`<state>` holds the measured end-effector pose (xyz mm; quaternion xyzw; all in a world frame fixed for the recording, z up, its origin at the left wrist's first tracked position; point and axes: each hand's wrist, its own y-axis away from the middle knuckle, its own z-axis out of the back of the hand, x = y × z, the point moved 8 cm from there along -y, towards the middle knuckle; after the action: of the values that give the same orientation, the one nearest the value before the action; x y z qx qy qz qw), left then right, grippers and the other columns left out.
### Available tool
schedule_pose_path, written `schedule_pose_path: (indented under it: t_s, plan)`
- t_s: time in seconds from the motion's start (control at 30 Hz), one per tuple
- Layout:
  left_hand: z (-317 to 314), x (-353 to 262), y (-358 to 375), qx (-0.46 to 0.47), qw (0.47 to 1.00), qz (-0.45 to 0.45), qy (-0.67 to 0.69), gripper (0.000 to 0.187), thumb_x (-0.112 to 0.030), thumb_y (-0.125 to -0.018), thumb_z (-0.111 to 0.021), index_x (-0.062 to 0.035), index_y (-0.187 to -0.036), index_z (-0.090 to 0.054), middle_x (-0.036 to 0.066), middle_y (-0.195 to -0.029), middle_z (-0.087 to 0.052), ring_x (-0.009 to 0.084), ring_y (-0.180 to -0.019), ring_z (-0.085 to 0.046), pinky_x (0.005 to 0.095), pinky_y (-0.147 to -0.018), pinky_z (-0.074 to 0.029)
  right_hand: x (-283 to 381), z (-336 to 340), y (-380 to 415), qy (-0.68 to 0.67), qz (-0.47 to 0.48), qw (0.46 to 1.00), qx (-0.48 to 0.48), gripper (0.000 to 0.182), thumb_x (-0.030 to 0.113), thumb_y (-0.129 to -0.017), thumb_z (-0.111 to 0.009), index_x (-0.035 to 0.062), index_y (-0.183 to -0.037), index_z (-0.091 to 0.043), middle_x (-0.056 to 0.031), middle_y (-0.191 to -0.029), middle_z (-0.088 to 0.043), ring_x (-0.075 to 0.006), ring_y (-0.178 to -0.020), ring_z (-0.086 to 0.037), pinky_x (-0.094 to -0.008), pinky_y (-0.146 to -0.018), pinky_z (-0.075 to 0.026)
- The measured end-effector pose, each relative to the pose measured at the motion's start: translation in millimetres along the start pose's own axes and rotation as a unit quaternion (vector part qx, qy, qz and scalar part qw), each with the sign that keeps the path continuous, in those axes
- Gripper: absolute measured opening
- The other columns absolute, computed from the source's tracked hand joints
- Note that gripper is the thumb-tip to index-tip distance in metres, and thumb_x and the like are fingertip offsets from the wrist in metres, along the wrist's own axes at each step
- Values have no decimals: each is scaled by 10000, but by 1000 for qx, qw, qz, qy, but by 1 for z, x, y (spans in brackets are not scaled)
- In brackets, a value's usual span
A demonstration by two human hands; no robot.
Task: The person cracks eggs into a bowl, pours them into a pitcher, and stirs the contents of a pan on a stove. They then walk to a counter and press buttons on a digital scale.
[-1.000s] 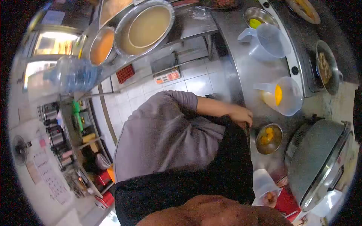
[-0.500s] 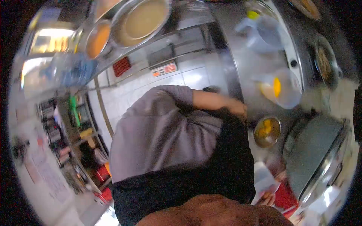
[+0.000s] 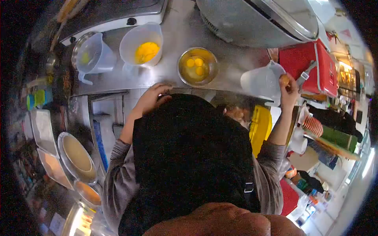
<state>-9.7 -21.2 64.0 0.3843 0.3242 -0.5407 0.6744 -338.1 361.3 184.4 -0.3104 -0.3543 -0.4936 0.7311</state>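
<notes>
My right hand is raised at the counter's right side, its fingers closed round a brown egg. Right beside it, a translucent plastic jug overlaps the fingers in this view. My left hand is at the counter's front edge, fingers and thumb apart. Between the hands, a round metal bowl contains three whole egg yolks in clear egg white. Left of the bowl stands a plastic jug with yellow yolk in it. Another translucent jug is farther left.
A large grey lidded container stands behind the bowl on the steel counter. A red box with a metal latch is at the right. Below the counter's right side is a yellow object. A stove-like unit stands back left.
My view has swung from the side to face the counter. The right hand now shows raised with an egg; the left hand shows at the counter's edge.
</notes>
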Motion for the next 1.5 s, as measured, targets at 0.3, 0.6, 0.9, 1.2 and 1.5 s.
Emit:
schedule_pose_path:
  t_s: [0.3,0.6,0.9,1.2,1.5]
  plan:
    - [6,-37,-21,0,997,-72,-28,344,-115,-828,-691,-97,-1158,-595,141,-1062,-593,294,-877,-592,368,-788,-493,56,-106,48,31,126,992,7,439,85,-832,-650,29,-1254,-545,-117,-1230,-576,-221,-1106,-553,-318,-923,-459]
    - [13,-37,-26,-8,996,-70,-46,320,-171,-857,-669,-95,-1161,-601,133,-1074,-593,279,-927,-596,370,-829,-495,-90,-224,55,152,190,970,7,373,150,-903,-549,33,-1256,-513,-168,-1197,-547,-303,-1048,-542,-368,-937,-438]
    - [19,-53,-40,-42,997,-61,31,396,-128,-847,-676,-73,-1224,-570,103,-1114,-599,193,-871,-619,314,-756,-514,-49,-226,37,-225,104,964,92,406,143,-945,-568,1,-1312,-466,-118,-1188,-570,-218,-1075,-565,-355,-904,-501]
    - [1,-80,-126,-53,976,-111,183,415,-96,-808,-693,-43,-1204,-577,103,-1151,-622,160,-965,-631,288,-846,-511,55,-274,46,-431,-103,849,289,375,117,-894,-641,7,-1237,-537,-123,-1196,-591,-199,-1047,-600,-336,-896,-528]
    - [-29,-29,-145,-97,981,-44,162,420,-170,-759,-731,-64,-1145,-605,59,-1039,-645,134,-935,-603,278,-855,-481,49,-274,43,-158,12,953,259,413,93,-806,-683,-21,-1192,-588,-110,-1041,-669,-166,-930,-630,-299,-841,-510]
